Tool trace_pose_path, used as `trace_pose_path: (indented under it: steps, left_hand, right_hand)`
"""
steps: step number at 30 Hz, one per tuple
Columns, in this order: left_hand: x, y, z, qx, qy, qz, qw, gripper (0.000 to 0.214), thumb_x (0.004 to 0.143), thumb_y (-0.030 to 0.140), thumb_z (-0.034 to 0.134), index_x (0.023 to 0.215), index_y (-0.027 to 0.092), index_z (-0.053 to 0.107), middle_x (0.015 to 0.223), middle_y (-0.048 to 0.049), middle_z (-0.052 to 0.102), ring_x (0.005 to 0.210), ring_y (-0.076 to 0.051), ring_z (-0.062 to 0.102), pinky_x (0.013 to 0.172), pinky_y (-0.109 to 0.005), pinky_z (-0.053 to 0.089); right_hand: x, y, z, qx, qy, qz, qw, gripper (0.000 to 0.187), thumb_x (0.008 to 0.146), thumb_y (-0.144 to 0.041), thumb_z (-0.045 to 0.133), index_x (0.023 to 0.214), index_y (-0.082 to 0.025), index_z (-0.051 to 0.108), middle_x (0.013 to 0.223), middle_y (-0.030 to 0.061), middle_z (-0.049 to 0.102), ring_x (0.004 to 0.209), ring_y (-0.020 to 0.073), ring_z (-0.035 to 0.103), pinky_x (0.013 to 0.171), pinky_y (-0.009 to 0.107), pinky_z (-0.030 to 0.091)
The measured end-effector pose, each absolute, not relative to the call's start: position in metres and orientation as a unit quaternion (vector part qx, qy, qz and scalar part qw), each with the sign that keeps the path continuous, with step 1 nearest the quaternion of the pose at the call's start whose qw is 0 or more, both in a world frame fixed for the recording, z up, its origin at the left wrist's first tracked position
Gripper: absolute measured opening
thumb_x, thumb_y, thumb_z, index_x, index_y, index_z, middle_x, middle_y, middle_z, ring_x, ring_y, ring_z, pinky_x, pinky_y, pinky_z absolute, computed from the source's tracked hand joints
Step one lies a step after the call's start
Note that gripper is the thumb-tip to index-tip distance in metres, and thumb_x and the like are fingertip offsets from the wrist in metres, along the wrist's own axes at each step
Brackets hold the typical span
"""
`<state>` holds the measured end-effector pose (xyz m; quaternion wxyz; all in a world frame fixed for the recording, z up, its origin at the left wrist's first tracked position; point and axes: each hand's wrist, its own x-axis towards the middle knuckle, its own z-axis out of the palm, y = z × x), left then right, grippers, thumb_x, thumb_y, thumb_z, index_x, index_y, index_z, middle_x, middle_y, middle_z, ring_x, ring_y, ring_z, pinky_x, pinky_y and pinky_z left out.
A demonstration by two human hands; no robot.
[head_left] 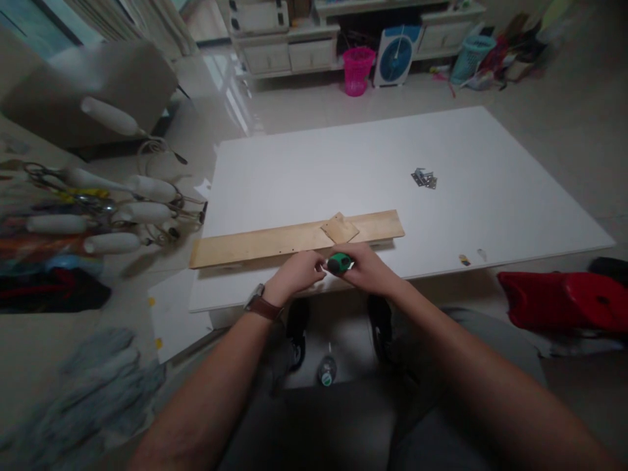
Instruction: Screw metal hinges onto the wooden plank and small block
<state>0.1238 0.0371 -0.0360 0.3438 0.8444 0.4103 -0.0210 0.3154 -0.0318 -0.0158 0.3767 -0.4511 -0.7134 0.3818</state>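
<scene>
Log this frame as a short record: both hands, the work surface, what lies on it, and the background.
Right hand: grips a green-and-black handle
Left hand: beside the handle, fingers bent; contents unclear
Surface: white board
On it: long wooden plank, small wooden piece atop; metal pieces
Background: pink basket beside fan

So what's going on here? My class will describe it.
The person's right hand holds a green tool handle at the near edge of a long wooden board; the left hand is close beside it, its grip unclear. A small square wooden piece lies on the board; metal pieces lie farther off on the white tabletop.
</scene>
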Motion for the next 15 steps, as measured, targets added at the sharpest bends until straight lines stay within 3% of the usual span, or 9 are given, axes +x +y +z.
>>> trace_pose_path:
  steps: [6, 12, 15]
  left_hand:
    - [0.146, 0.019, -0.051, 0.855, 0.415, -0.033, 0.309, 0.023, 0.093, 0.020, 0.068, 0.112, 0.020, 0.081, 0.114, -0.0111, 0.082, 0.110, -0.029, 0.076, 0.098, -0.036, 0.057]
    - [0.155, 0.017, -0.049, 0.848, 0.426, 0.003, 0.315, 0.015, 0.096, 0.025, 0.070, 0.105, 0.018, 0.080, 0.100, -0.0122, 0.082, 0.096, -0.029, 0.077, 0.090, -0.037, 0.057]
    - [0.157, 0.014, -0.050, 0.848, 0.429, 0.011, 0.310, 0.017, 0.097, 0.027, 0.071, 0.109, 0.018, 0.079, 0.102, -0.0119, 0.081, 0.098, -0.029, 0.076, 0.091, -0.037, 0.056]
  right_hand:
    - [0.323, -0.021, -0.007, -0.522, -0.618, 0.351, 0.471, 0.031, 0.088, -0.041, 0.077, 0.072, -0.021, 0.059, 0.066, -0.0047, 0.053, 0.065, 0.0129, 0.045, 0.065, 0.030, 0.034]
    - [0.322, -0.013, -0.004, -0.557, -0.521, 0.351, 0.543, 0.038, 0.083, -0.052, 0.081, 0.071, -0.022, 0.060, 0.066, -0.0034, 0.055, 0.067, 0.0145, 0.049, 0.068, 0.033, 0.042]
    - [0.322, -0.011, -0.004, -0.557, -0.492, 0.353, 0.568, 0.038, 0.081, -0.051, 0.083, 0.071, -0.023, 0.059, 0.064, -0.0035, 0.055, 0.066, 0.0145, 0.050, 0.069, 0.034, 0.045]
